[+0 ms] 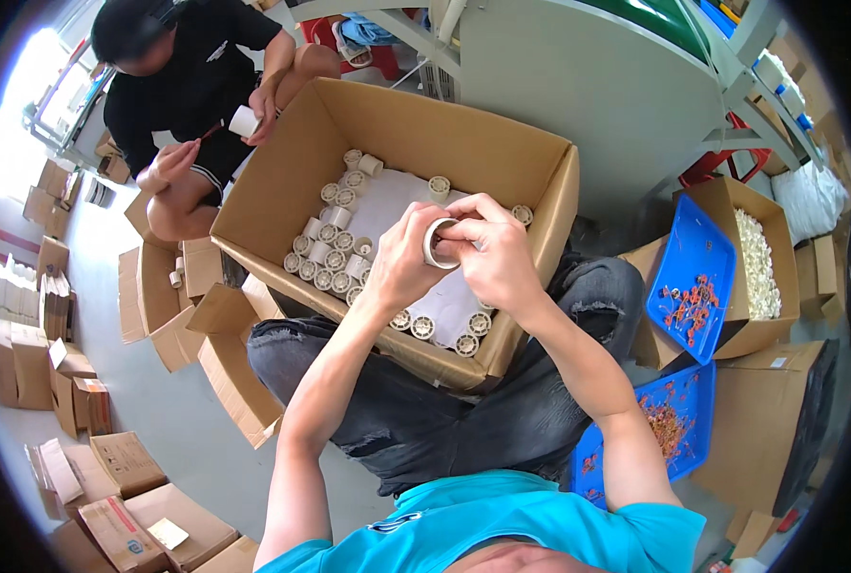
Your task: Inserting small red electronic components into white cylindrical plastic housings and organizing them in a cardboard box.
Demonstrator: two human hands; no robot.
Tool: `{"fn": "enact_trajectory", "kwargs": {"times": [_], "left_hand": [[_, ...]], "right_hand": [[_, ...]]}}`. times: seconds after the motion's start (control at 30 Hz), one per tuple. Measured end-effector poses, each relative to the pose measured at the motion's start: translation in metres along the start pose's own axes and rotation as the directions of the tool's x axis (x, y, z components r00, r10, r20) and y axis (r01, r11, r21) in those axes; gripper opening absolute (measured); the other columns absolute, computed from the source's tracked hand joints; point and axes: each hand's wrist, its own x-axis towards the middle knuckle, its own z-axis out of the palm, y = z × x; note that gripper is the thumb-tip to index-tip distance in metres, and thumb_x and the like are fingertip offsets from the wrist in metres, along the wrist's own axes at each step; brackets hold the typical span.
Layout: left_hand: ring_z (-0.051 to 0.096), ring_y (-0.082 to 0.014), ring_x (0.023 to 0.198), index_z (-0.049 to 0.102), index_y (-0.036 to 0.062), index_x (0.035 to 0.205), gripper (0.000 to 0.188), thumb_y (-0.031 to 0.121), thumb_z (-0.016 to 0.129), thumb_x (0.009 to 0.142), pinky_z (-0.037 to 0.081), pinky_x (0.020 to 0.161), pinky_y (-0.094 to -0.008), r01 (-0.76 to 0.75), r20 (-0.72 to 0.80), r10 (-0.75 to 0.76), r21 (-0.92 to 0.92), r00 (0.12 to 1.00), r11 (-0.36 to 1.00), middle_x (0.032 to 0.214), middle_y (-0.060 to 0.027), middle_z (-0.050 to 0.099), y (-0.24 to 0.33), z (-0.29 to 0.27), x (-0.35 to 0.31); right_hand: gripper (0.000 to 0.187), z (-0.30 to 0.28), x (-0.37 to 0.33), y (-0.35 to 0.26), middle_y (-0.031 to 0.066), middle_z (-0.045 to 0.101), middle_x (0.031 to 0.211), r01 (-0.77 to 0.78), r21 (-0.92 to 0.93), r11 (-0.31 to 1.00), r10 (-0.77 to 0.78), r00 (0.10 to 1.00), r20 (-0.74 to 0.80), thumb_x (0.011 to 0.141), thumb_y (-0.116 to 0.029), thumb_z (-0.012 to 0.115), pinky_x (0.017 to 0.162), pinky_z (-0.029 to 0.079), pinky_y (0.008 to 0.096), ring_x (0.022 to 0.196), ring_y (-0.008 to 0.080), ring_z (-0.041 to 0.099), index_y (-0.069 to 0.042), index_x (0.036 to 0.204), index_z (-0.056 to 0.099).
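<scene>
Over the large cardboard box (pixel 540 158), my left hand (pixel 404 256) is wrapped round a short white plastic cylinder (pixel 430 250). Its open end faces my right hand (pixel 498 256), whose fingers are bent together and reach into the opening. Whatever those fingers pinch inside is hidden. Below my hands, similar white cylinders (pixel 323 279) with spoked ends stand in rows on a white sheet (pixel 397 196) inside the box. Most are crowded along the left side; a few sit near the front and right walls.
A co-worker (pixel 196 105) sits at the far left holding another white cylinder (pixel 245 121). At right, two blue trays (pixel 697 224) hold small red-orange parts, beside a carton (pixel 798 258) of pale pieces. Cartons (pixel 182 520) line the left floor; a grey machine panel (pixel 588 105) stands behind the box.
</scene>
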Motion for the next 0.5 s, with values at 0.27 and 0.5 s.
{"fn": "enact_trajectory", "kwargs": {"times": [0.27,0.5], "left_hand": [[0.064,-0.0356,0.083,0.053,0.0035,0.111,0.051,0.002,0.079,0.067,0.053,0.069,-0.0420,-0.008,0.027,0.006,0.080,1.000,0.997,0.094,-0.0153,0.061,0.001,-0.002,0.000],[0.064,-0.0358,0.083,0.052,0.0033,0.113,0.053,0.002,0.080,0.067,0.054,0.070,-0.0419,-0.010,0.026,0.007,0.114,1.000,0.993,0.096,-0.0156,0.062,-0.003,-0.003,-0.004]], "right_hand": [[0.015,0.010,0.000,0.014,0.0111,0.066,0.101,0.045,0.049,0.998,-0.043,0.998,-0.044,0.073,0.000,0.069,0.075,0.055,0.0357,0.082,0.0275,0.068,-0.003,0.087,0.076],[0.014,0.011,0.000,0.016,0.0119,0.064,0.104,-0.009,0.167,0.986,0.006,1.000,0.016,0.076,0.005,0.069,0.077,0.055,0.0333,0.087,0.0232,0.068,0.003,0.089,0.074]]}}
